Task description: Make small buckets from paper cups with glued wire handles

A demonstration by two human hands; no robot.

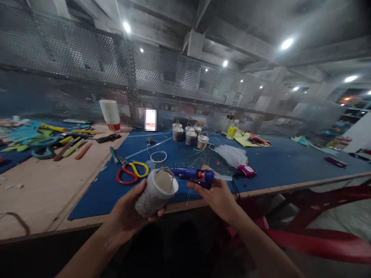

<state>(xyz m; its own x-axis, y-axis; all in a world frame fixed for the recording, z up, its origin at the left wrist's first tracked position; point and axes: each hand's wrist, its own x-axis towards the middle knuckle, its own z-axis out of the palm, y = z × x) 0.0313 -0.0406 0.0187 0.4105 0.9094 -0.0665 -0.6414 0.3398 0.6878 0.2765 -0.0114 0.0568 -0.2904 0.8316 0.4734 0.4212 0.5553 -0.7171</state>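
Workbench (37, 204): pale wooden top partly covered by a blue mat (278, 162), with a grey perforated metal screen (95, 73) behind it.
Left hand (129, 206): you grasp a white cup with a rough grey covering (149, 197), tilted, at the mat's near edge.
Right hand (218, 195): your fingers wrap a blue glue gun with a translucent stick (185, 173), its nozzle at the cup's rim; whether they touch, you cannot tell.
Scissors (127, 175): red-and-yellow-handled, lying left of your cup.
Mini buckets (190, 138): grey-and-white, handled, clustered farther back.
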